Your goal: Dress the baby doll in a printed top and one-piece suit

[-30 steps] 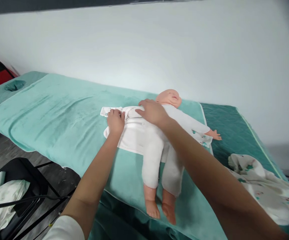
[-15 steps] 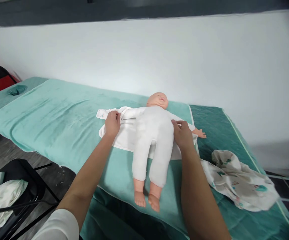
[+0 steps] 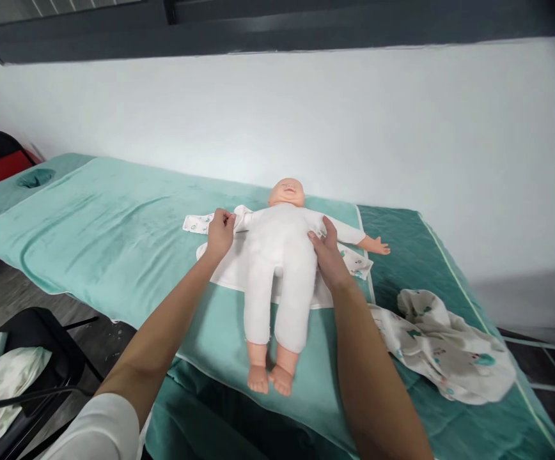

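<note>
A baby doll (image 3: 282, 246) with a white cloth body lies on its back, head toward the wall. Beneath it is spread a small white baby shirt (image 3: 229, 263); its printed sleeve (image 3: 354, 260) sticks out beside the doll's bare-handed arm. The other doll arm goes into the opposite sleeve (image 3: 198, 223), its hand out of sight. My left hand (image 3: 220, 235) is closed in a pinch on that sleeve near the arm. With thumb on top, my right hand (image 3: 328, 252) grips the doll's side below the armpit; its fingertips are partly hidden.
A crumpled printed cloth (image 3: 450, 348) lies on the dark green cover at right. The light green sheet (image 3: 90, 236) stretches left over the bed, which has a face hole (image 3: 35, 177). A black chair (image 3: 42, 338) holding cloth stands at lower left. The wall (image 3: 277, 115) borders the far side.
The doll has shifted and straightened, its head now to the left of before. My right hand has moved from its hip up to its side, and the printed sleeve there shows more.
</note>
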`<state>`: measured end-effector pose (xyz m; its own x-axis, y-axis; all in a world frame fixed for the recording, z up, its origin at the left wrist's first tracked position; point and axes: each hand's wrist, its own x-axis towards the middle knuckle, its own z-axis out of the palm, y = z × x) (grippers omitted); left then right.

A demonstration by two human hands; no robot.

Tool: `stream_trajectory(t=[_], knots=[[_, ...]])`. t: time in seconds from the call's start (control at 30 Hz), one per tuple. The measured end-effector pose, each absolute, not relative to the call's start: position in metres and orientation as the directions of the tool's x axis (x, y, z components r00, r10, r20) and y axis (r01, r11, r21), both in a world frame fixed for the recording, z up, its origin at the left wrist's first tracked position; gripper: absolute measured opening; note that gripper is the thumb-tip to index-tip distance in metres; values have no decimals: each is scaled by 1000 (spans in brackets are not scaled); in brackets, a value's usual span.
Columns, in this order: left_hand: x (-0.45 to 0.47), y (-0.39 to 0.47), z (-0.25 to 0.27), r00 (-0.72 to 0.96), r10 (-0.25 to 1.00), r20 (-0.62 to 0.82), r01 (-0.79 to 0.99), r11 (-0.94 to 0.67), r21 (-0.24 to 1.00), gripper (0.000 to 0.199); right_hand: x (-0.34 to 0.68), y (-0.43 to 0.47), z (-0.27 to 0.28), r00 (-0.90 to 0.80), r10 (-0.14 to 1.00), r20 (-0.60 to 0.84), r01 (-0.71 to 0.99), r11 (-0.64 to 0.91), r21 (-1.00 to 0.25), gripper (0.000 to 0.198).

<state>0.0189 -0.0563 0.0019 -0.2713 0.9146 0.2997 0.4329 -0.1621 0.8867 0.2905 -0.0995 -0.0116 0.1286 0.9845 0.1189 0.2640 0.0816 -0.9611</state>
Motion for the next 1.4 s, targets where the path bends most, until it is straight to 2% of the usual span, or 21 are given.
stream_trajectory(t=[0.13,0.23,0.4,0.5,0.6,0.7,0.77,0.83,0.87,0.97,1.03,1.1,1.23,1.4], knots=[[28,-49,8,-240,930,279,382,-173,908,15,273,-100,-9,16,999,48,13,48,-999,105],[36,-45,18,-230,940,252,351,-162,923,17,260,-100,-9,17,1000,17,-8,18,-1000,110],[45,-42,50,-282,946,157,234,-91,968,23,248,-98,-17,54,997,51,5,51,-999,115],[50,-46,69,-267,952,152,253,-83,964,26,246,-96,-24,22,998,67,20,66,-998,118],[55,-61,88,-155,987,48,278,-3,961,25,245,-93,-27,27,997,66,36,65,-997,122],[59,-85,109,83,990,-113,207,94,974,20,245,-94,-26,22,999,50,39,49,-998,123],[60,-99,120,259,954,-150,154,112,982,18,246,-95,-25,8,999,34,40,34,-999,122],[59,-106,124,339,934,-113,126,74,989,17,247,-95,-24,-1,1000,28,42,28,-999,122],[58,-106,122,316,946,-72,132,31,991,16,248,-95,-24,-4,1000,30,47,30,-998,122],[54,-93,103,69,989,131,322,-146,935,11,250,-94,-25,-16,999,51,58,52,-997,120],[53,-81,86,1,972,235,500,-204,842,15,251,-93,-25,-31,998,62,80,65,-995,117],[54,-70,73,71,969,235,599,-230,767,21,252,-94,-25,-43,997,66,103,70,-992,113],[65,-57,68,234,949,213,675,-316,666,36,250,-94,-25,-90,991,97,108,107,-988,110],[91,-47,85,340,913,227,710,-408,574,38,246,-93,-24,-146,982,117,73,129,-989,115]])
